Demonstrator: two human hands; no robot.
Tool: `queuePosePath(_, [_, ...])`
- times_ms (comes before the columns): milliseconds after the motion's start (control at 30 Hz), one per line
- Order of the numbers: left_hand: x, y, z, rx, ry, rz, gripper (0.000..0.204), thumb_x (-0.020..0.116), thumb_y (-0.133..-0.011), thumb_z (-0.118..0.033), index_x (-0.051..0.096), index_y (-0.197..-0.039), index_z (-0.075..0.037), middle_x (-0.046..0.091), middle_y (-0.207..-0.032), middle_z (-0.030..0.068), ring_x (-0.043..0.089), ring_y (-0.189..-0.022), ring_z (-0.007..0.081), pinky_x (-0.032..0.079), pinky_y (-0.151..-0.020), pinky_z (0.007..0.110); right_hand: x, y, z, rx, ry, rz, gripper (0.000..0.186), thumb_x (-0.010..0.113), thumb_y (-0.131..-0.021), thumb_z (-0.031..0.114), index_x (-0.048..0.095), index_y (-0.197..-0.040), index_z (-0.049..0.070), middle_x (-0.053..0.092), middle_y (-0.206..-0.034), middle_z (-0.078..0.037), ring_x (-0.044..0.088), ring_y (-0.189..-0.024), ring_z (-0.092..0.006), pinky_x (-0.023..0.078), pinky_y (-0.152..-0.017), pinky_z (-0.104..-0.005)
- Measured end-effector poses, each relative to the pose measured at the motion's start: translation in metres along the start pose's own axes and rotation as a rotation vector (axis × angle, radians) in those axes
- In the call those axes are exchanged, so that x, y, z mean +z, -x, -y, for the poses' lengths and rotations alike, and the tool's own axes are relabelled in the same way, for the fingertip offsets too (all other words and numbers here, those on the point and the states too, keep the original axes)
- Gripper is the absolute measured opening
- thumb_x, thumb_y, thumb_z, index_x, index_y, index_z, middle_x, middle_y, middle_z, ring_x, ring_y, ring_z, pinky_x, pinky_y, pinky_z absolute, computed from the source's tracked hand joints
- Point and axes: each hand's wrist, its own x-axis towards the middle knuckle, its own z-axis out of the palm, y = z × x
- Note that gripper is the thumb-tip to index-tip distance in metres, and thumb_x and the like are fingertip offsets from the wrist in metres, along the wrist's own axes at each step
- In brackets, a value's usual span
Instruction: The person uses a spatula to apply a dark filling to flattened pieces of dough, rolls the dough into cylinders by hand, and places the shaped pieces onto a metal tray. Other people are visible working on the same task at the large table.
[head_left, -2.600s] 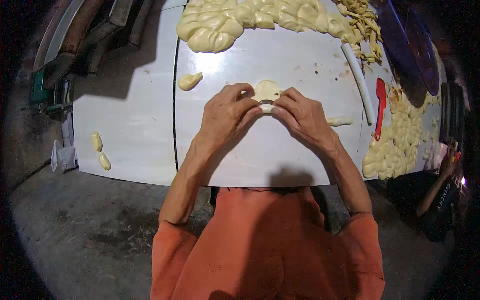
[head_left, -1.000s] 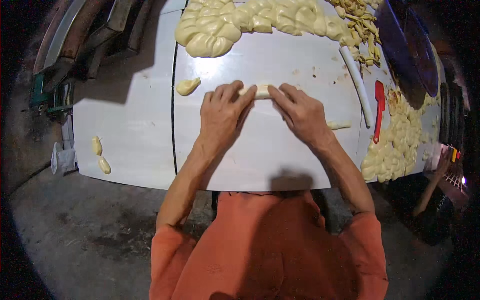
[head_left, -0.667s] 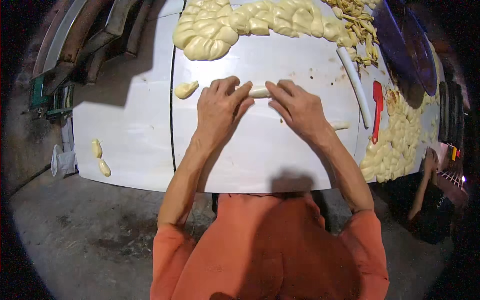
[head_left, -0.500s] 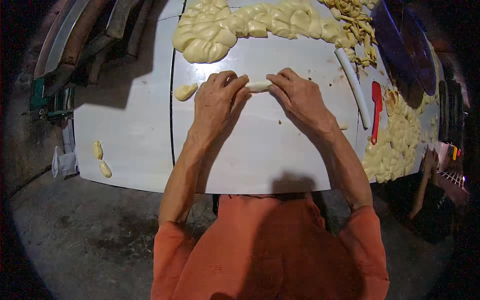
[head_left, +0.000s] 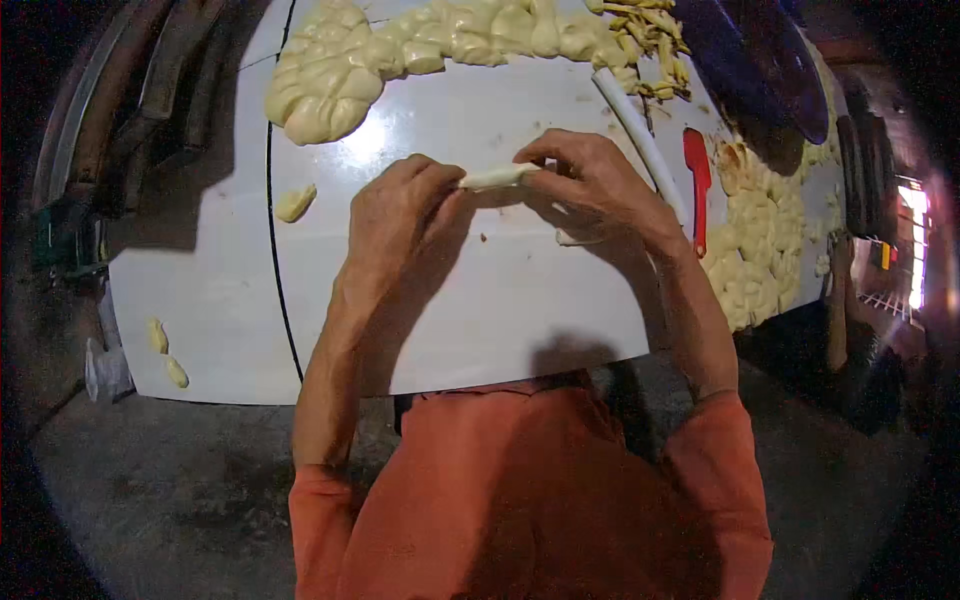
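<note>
Between my two hands a pale strip of dough (head_left: pixel 498 179) stretches above the white table, one end in each. My left hand (head_left: pixel 405 205) is closed, pinching the left end between thumb and fingers. At the other end, my right hand (head_left: pixel 592 182) pinches the dough the same way, its fingers curled. A small pale piece (head_left: pixel 575 238) lies below my right hand, partly hidden by it. To the left of my left hand sits a lone lump of dough (head_left: pixel 295 204).
Glossy dough pieces (head_left: pixel 325 95) line the table's far side; more dough (head_left: pixel 755 240) covers the right. A white rod (head_left: pixel 640 145), red spatula (head_left: pixel 697 180), yellowish-brown strips (head_left: pixel 655 45) and dark blue basin (head_left: pixel 775 80) lie right. Dark metal troughs (head_left: pixel 150 90) stand left. Another person's arm (head_left: pixel 838 300) shows right.
The whole view has swung, so the table's things appear further left. My hands have moved apart a little and more of the dough strip shows between them.
</note>
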Motion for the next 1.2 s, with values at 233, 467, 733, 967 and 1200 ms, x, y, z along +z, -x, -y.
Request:
queuePosePath(233, [0.067,-0.013,-0.062,0.182,0.119,0.068,0.016,0.071,-0.084,-0.011,0.073,-0.099,-0.005,0.07,-0.092,0.0132,0.068,-0.088,0.0344,0.056,-0.078,0.045,-0.041,0.078,-0.033,0.222,0.058,-0.095,0.028,0.065,-0.092,0.022,0.072,-0.11,0.002,0.07,-0.095,-0.014,0.07,-0.085,-0.0262,0.054,-0.077,-0.0365])
queuePosePath(467, [0.094,-0.003,-0.068,0.234,-0.048,0.157,0.026,0.074,-0.087,-0.018,0.072,-0.11,-0.008,0.069,-0.101,0.0102,0.066,-0.091,0.031,0.054,-0.078,0.044,-0.029,0.115,-0.056,0.229,0.067,-0.095,0.038,0.068,-0.093,0.03,0.069,-0.122,0.005,0.066,-0.108,-0.014,0.067,-0.1,-0.0336,0.054,-0.087,-0.0419])
queuePosePath(733, [0.098,-0.01,-0.076,0.224,-0.074,0.119,0.014,0.074,-0.079,-0.015,0.064,-0.085,-0.007,0.064,-0.083,0.0122,0.064,-0.079,0.0361,0.052,-0.072,0.048,-0.036,0.11,-0.059,0.063,0.127,-0.064,0.03,0.072,-0.088,0.022,0.066,-0.111,0.004,0.064,-0.099,-0.016,0.067,-0.093,-0.0359,0.053,-0.082,-0.046])
queuePosePath(967, [0.068,0.009,-0.094,0.049,0.06,0.207,0.01,0.059,-0.085,-0.01,0.061,-0.089,-0.002,0.065,-0.082,0.0205,0.064,-0.079,0.043,0.05,-0.074,0.053,-0.048,0.107,-0.019,0.29,-0.115,0.023,0.032,0.066,-0.086,0.021,0.066,-0.107,-0.002,0.07,-0.085,-0.019,0.069,-0.073,-0.0252,0.055,-0.07,-0.0393])
queuePosePath(1200, [-0.012,0.047,-0.051,0.016,0.089,-0.016,0.022,0.065,-0.096,-0.022,0.063,-0.109,-0.005,0.069,-0.089,0.0159,0.069,-0.078,0.0362,0.056,-0.071,0.047,-0.045,0.014,0.024,-0.065,-0.094,0.186,0.037,0.074,-0.089,0.02,0.066,-0.118,-0.003,0.073,-0.096,-0.017,0.07,-0.08,-0.0241,0.056,-0.074,-0.0373])
